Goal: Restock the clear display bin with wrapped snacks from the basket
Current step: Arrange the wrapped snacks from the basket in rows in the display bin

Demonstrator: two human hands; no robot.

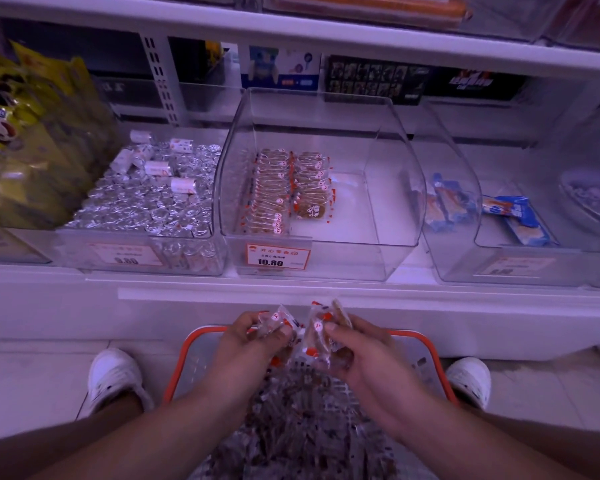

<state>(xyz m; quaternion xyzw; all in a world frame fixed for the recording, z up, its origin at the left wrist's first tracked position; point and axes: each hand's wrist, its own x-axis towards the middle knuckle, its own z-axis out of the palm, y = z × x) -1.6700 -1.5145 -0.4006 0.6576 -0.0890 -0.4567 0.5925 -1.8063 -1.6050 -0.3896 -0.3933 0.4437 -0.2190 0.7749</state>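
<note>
Above one basket (pixel 187 348), left hand (pixel 246 344) and right hand (pixel 357 355) each grasping wrapped snacks (pixel 317 336)

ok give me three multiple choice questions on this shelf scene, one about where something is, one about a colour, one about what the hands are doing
1. Where do the wrapped snacks already in the clear display bin lie?
A. on its left side
B. on its right side
C. spread over the whole floor

2. What colour is the rim of the basket?
A. blue
B. orange-red
C. green

3. What are the hands doing?
A. both hang free
B. only the left hand holds snacks
C. each hand holds wrapped snacks

Answers:
1 A, the snack rows sit at the left and the right part of the floor is bare.
2 B, the rim shows orange-red around the loose snacks.
3 C, the left hand and the right hand each grip packets above the basket.
</note>
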